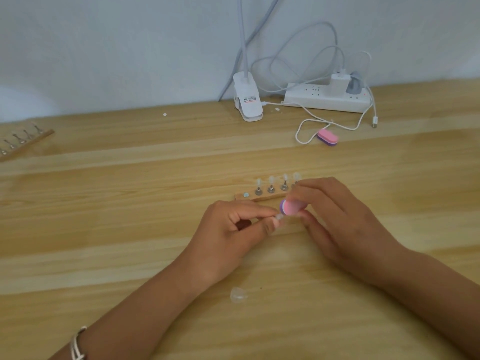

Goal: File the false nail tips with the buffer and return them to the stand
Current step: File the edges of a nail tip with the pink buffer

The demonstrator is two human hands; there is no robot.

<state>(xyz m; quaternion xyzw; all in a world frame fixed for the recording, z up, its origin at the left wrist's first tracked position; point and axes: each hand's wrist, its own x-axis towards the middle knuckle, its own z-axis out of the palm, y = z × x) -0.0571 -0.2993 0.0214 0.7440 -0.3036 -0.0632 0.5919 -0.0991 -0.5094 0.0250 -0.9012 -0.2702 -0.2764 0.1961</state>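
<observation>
**Tip pinched in your left, buffer gripped in your right**

Your left hand [233, 224] is curled in, with thumb and forefinger pinching a small clear nail tip [279, 217]; the other fingers are folded under the palm. Your right hand [335, 216] has its fingers bent round a pink and purple buffer [288, 207], and the rounded end of the buffer sits right against the nail tip. Both hands are just in front of the wooden stand [262, 196], and the right one covers the stand's right end.

On the stand, four mounted tips [271, 180] stand upright on metal posts, while the leftmost spot holds only a small pale disc. A loose clear tip [239, 294] lies on the table [130, 229] between your forearms.

The table is light wood with a plain pale wall [104, 48] behind it. At the back stand a white lamp clamp [248, 100] and a white power strip [324, 101] with plugs and looping cables. A second buffer [327, 137] lies near them, touching a white cable. A second stand [26, 142] with bare posts is cut off by the left edge. A bracelet [78, 344] circles your left wrist.

The pinched tip is blurred, so its shape is hard to make out.
</observation>
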